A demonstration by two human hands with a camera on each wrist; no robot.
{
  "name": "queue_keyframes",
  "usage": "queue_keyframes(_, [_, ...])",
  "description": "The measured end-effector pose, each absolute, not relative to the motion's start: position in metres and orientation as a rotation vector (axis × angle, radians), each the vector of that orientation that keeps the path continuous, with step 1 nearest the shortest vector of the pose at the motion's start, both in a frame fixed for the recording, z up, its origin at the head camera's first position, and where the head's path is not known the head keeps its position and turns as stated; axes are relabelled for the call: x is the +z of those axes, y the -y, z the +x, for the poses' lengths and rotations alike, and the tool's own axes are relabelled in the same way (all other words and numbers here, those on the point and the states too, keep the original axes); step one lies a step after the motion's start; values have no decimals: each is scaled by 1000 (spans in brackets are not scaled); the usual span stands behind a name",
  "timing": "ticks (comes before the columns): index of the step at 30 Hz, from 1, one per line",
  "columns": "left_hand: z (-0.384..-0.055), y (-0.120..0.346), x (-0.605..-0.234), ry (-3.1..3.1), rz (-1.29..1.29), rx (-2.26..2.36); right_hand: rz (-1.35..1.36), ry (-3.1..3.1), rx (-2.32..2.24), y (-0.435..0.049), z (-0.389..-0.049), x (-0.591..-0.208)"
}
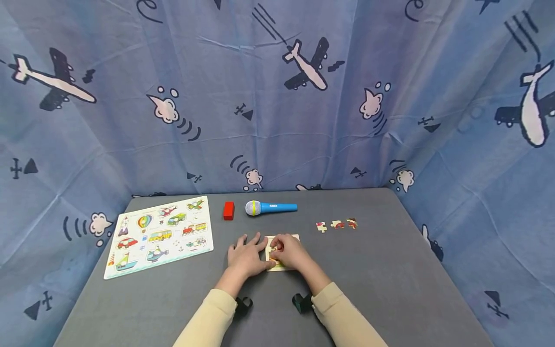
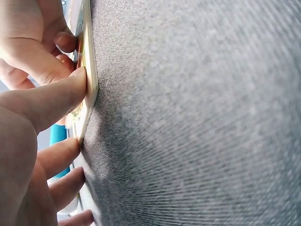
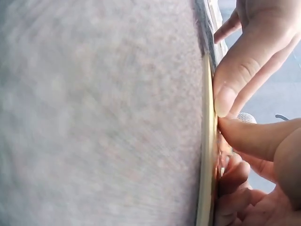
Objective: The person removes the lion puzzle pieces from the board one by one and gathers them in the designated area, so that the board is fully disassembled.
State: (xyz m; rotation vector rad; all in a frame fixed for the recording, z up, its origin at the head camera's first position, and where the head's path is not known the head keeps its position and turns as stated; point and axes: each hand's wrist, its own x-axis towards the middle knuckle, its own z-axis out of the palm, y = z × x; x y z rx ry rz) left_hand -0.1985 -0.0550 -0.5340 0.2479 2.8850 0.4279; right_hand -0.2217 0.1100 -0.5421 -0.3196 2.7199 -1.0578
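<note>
A small wooden jigsaw board with a pale frame lies flat on the table between the hands. My left hand rests at its left side with fingers spread; its thumb presses the board's front edge. Over the middle of the board, my right hand has thumb and curled fingers pinching a jigsaw piece, mostly hidden by the fingers. Three loose jigsaw pieces lie farther right: one with pink, one with red and cream, and one with brown and red.
A vehicle picture board lies on the left of the grey table. Behind the hands are a red block and a blue toy microphone. A blue airplane-patterned curtain hangs around the back and sides.
</note>
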Motion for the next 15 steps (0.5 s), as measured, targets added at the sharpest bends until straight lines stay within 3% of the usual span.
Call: queue_keyframes(15, [-199, 54, -535, -2886, 252, 424, -267, -2658, -1311, -116, -219, -533])
